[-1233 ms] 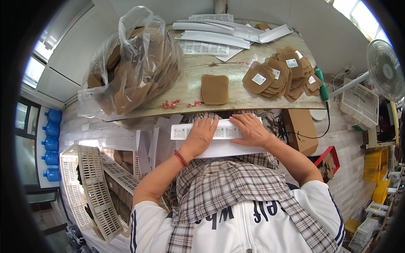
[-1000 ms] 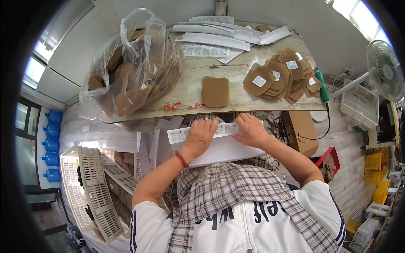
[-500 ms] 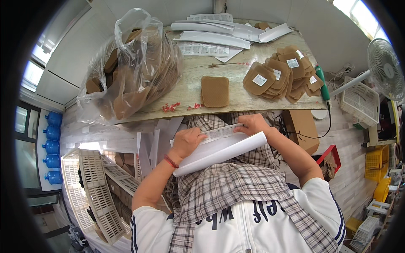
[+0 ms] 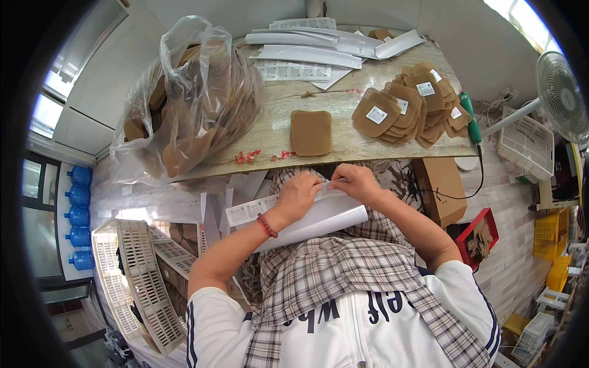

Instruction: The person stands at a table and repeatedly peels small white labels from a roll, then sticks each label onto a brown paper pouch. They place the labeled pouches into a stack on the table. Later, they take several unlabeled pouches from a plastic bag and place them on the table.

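Over my lap lies a white label sheet [image 4: 248,211], its lower part curled into a roll and its upper strip printed with small labels. My left hand [image 4: 297,196] is closed on that strip, fingers and thumb pinching near its right end. Close beside it, my right hand [image 4: 356,183] pinches the same end, fingertips almost touching the left ones. Whether a label is lifting there is hidden by the fingers. Just beyond my hands, a single brown rounded-square pad [image 4: 311,132] without a label lies near the table's front edge.
A clear plastic bag [image 4: 205,104] full of brown pads stands on the table's left. Labelled brown pads [image 4: 392,113] are heaped at right beside a green-handled corded tool [image 4: 470,119]. More label sheets [image 4: 313,55] lie at the back. White crates [image 4: 144,276] stand lower left.
My left hand has slid right along the strip toward my right hand, which has moved slightly left. The strip's left part now shows, and the curled sheet has shifted left.
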Action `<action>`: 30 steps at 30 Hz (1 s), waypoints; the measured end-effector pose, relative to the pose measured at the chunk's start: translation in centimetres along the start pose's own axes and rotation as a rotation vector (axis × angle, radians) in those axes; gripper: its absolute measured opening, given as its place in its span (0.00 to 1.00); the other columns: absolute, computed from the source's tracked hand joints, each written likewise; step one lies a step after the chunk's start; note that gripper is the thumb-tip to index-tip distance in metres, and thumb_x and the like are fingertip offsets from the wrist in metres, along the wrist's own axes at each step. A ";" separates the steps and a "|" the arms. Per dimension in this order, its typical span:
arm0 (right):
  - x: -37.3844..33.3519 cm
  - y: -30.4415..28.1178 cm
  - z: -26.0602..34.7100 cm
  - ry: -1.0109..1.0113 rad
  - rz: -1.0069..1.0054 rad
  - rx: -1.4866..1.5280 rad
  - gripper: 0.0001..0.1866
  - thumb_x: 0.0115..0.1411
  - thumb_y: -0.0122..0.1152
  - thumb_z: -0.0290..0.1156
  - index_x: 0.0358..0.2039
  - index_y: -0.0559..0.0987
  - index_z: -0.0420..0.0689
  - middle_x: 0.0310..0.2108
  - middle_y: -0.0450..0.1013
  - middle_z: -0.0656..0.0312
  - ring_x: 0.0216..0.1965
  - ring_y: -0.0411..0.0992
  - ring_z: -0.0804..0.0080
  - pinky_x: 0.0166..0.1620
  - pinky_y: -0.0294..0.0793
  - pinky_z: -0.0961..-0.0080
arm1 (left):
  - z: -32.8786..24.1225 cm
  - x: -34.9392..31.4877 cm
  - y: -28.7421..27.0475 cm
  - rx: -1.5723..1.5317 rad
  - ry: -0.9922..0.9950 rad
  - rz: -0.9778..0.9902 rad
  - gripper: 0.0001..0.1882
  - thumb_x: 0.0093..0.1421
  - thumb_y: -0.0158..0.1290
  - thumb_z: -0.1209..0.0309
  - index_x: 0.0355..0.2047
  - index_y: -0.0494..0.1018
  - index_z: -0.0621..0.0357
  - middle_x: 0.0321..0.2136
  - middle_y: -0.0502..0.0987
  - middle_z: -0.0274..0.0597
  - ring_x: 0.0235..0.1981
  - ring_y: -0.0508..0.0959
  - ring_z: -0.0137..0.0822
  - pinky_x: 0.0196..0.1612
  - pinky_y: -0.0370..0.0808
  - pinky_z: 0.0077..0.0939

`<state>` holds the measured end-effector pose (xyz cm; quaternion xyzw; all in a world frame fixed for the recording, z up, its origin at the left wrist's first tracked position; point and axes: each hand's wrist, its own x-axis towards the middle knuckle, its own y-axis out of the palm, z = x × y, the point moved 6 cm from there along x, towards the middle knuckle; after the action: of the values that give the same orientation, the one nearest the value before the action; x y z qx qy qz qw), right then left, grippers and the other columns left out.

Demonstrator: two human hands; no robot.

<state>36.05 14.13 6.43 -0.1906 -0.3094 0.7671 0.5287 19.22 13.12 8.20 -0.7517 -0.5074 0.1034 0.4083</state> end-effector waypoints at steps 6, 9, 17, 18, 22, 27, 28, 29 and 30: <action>-1.2 -1.1 -2.6 -0.024 -0.255 0.163 0.07 0.54 0.69 0.27 0.34 0.81 0.42 0.31 0.75 0.58 0.34 0.75 0.62 0.37 0.75 0.71 | 1.1 -0.4 1.5 -0.016 -0.086 -0.105 0.06 0.59 0.57 0.69 0.30 0.78 0.58 0.26 0.75 0.42 0.29 0.77 0.45 0.32 0.73 0.37; -1.6 -1.8 -2.7 -0.107 -0.347 0.163 0.07 0.54 0.68 0.23 0.35 0.82 0.41 0.31 0.75 0.60 0.33 0.75 0.66 0.36 0.75 0.75 | 1.3 -0.4 1.2 0.008 -0.051 -0.130 0.05 0.59 0.57 0.69 0.30 0.78 0.57 0.25 0.75 0.41 0.28 0.77 0.45 0.31 0.74 0.37; -2.5 -2.1 -0.6 -0.316 -0.471 -0.150 0.08 0.51 0.69 0.23 0.33 0.83 0.44 0.32 0.76 0.61 0.33 0.76 0.64 0.34 0.77 0.72 | 1.6 -0.2 0.6 -0.017 -0.077 -0.121 0.05 0.58 0.58 0.69 0.30 0.79 0.56 0.25 0.75 0.40 0.28 0.77 0.43 0.30 0.73 0.35; -2.6 -2.2 -0.3 -0.331 -0.482 -0.174 0.08 0.51 0.69 0.23 0.33 0.83 0.44 0.32 0.76 0.61 0.33 0.76 0.64 0.34 0.77 0.72 | 1.7 -0.3 0.7 -0.017 -0.082 -0.119 0.05 0.58 0.58 0.70 0.30 0.79 0.56 0.25 0.75 0.40 0.28 0.77 0.43 0.30 0.73 0.35; -2.8 -1.8 -0.2 -0.364 -0.509 -0.224 0.09 0.50 0.69 0.23 0.34 0.83 0.46 0.33 0.76 0.62 0.33 0.76 0.64 0.35 0.77 0.72 | 1.9 -0.2 0.8 -0.042 -0.085 -0.110 0.05 0.58 0.58 0.70 0.31 0.80 0.56 0.24 0.75 0.40 0.28 0.77 0.43 0.30 0.73 0.36; -2.8 -1.7 0.1 -0.230 -0.547 -0.148 0.12 0.49 0.70 0.23 0.36 0.83 0.46 0.32 0.76 0.62 0.33 0.75 0.64 0.35 0.77 0.72 | 2.1 -0.1 0.7 -0.032 -0.085 -0.102 0.05 0.58 0.58 0.69 0.31 0.80 0.56 0.25 0.76 0.41 0.28 0.78 0.44 0.31 0.73 0.35; -2.8 -1.6 -0.1 -0.212 -0.530 -0.149 0.12 0.48 0.70 0.24 0.36 0.83 0.46 0.32 0.76 0.62 0.33 0.75 0.64 0.35 0.77 0.72 | 2.2 -0.1 0.6 -0.028 -0.080 -0.108 0.05 0.58 0.58 0.69 0.31 0.80 0.56 0.25 0.76 0.41 0.28 0.78 0.44 0.31 0.73 0.35; -2.8 -1.6 -0.3 -0.194 -0.513 -0.148 0.12 0.48 0.70 0.24 0.36 0.83 0.46 0.32 0.76 0.61 0.33 0.75 0.64 0.35 0.77 0.72 | 2.2 -0.1 0.7 -0.035 -0.082 -0.105 0.05 0.58 0.58 0.69 0.31 0.80 0.56 0.25 0.76 0.41 0.28 0.78 0.44 0.31 0.73 0.35; -2.9 -1.5 -0.3 -0.224 -0.523 -0.172 0.13 0.48 0.70 0.24 0.36 0.83 0.46 0.31 0.76 0.61 0.33 0.75 0.64 0.34 0.77 0.72 | 2.2 -0.1 0.7 -0.042 -0.084 -0.103 0.05 0.59 0.58 0.69 0.31 0.80 0.56 0.25 0.76 0.41 0.28 0.78 0.44 0.31 0.73 0.35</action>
<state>38.37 11.88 7.15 -0.0629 -0.4684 0.5920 0.6528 18.38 14.02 6.21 -0.7280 -0.5640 0.1031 0.3758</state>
